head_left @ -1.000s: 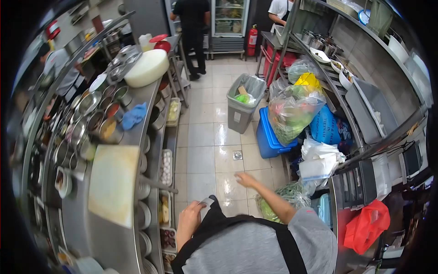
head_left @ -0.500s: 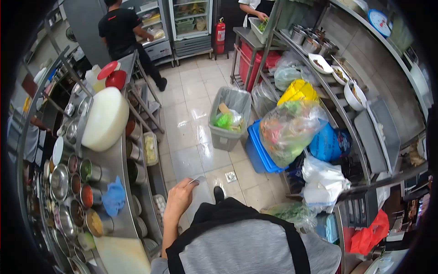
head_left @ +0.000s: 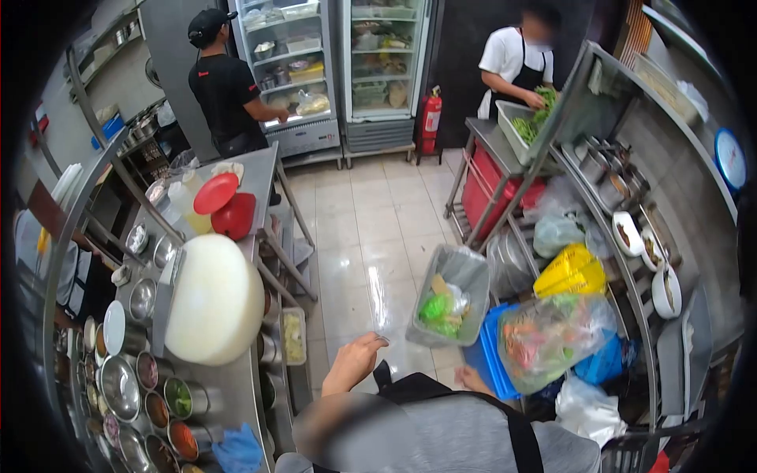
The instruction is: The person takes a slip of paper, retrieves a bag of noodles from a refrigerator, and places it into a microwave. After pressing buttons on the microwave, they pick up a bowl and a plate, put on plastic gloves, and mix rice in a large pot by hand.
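My left hand (head_left: 353, 364) is held out in front of my body, its fingers closed. From the fingertips sticks the end of a thin shiny metal piece (head_left: 382, 340); its kind cannot be made out. Low on the right, my right hand (head_left: 473, 381) hangs beside the blue bin (head_left: 495, 355), slightly blurred, with its fingers loosely apart and nothing visible in them. Ahead of both hands stands a grey bin (head_left: 430, 335) with green and clear plastic and some brown scraps inside. A clear bag of food scraps (head_left: 544, 343) bulges over the blue bin.
On the left counter stand a thick white round block (head_left: 214, 303), a red scale (head_left: 229, 206) and several metal food containers. A person in black (head_left: 225, 102) is at the fridge (head_left: 292, 71); another person (head_left: 512, 67) handles greens in a basket (head_left: 516, 138). Tiled floor (head_left: 378, 229) runs between.
My view has tilted up and I have moved forward along the aisle. My right hand has come into view. The person at the fridge stands more upright; my left hand stays closed.
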The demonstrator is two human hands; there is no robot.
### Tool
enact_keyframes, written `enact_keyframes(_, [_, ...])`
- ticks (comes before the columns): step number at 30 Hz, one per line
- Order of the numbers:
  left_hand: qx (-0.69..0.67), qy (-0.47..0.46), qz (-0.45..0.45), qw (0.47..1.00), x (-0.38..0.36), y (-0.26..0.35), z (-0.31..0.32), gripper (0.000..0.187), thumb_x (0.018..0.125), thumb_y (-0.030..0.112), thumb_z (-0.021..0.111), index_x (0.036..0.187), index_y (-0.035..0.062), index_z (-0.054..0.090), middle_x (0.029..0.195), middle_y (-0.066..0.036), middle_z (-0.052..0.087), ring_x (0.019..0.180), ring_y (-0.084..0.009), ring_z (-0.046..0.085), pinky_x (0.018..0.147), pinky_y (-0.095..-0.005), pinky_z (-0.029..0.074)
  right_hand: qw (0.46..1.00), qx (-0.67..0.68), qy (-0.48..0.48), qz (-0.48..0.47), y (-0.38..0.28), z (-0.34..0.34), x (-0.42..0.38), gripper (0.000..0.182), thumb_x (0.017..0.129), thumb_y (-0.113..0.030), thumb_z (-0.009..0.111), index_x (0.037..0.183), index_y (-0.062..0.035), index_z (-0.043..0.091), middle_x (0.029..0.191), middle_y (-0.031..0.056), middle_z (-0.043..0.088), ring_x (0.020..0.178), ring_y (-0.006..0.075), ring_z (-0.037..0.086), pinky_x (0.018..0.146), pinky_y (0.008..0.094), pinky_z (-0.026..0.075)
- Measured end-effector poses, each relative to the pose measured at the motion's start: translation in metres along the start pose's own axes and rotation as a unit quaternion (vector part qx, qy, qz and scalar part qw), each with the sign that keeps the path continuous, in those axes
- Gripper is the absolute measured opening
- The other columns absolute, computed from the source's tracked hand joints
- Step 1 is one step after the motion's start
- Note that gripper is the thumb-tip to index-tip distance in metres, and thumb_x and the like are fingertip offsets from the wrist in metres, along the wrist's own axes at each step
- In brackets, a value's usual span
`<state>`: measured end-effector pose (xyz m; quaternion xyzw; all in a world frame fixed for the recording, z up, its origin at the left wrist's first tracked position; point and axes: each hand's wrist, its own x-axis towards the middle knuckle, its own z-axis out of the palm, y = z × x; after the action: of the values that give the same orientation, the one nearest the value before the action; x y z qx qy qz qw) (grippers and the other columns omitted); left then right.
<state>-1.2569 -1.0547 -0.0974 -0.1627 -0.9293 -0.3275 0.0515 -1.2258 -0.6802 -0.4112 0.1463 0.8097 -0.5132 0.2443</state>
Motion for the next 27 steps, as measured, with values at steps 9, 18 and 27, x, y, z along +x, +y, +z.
enact_keyframes(9, [0.047,0.052,-0.084,0.994,0.030,-0.096,-0.055,0.021,0.073,-0.002,0.046,0.084,0.0074,0.061,0.080,-0.010,0.057,0.074,-0.0312,0.058,0.063,-0.0398,0.048,0.986,-0.110,-0.094,0.087,0.028,0.007,0.048,0.021,0.085,-0.022,0.049,0.086,-0.0049,0.061,0.068,0.0044,0.058,0.058,0.0124,0.055,0.050,0.0263,0.043])
enact_keyframes(18, [0.034,0.024,-0.131,0.991,0.048,-0.125,-0.058,0.020,0.074,0.000,0.047,0.085,0.0084,0.061,0.079,-0.011,0.056,0.071,-0.0325,0.057,0.063,-0.0408,0.047,0.992,0.056,-0.087,0.078,-0.017,0.023,0.150,0.015,0.083,-0.015,0.048,0.087,-0.0053,0.059,0.068,0.0067,0.058,0.060,0.0147,0.059,0.050,0.0261,0.046])
enact_keyframes(27, [0.008,0.002,-0.144,0.990,0.079,-0.132,-0.062,0.020,0.075,0.000,0.047,0.086,0.0079,0.061,0.084,-0.009,0.058,0.075,-0.0322,0.058,0.066,-0.0400,0.047,0.991,-0.133,0.012,0.015,-0.069,0.032,0.173,0.018,0.080,-0.021,0.057,0.085,-0.0043,0.062,0.076,0.0087,0.062,0.070,0.0175,0.059,0.061,0.0315,0.047])
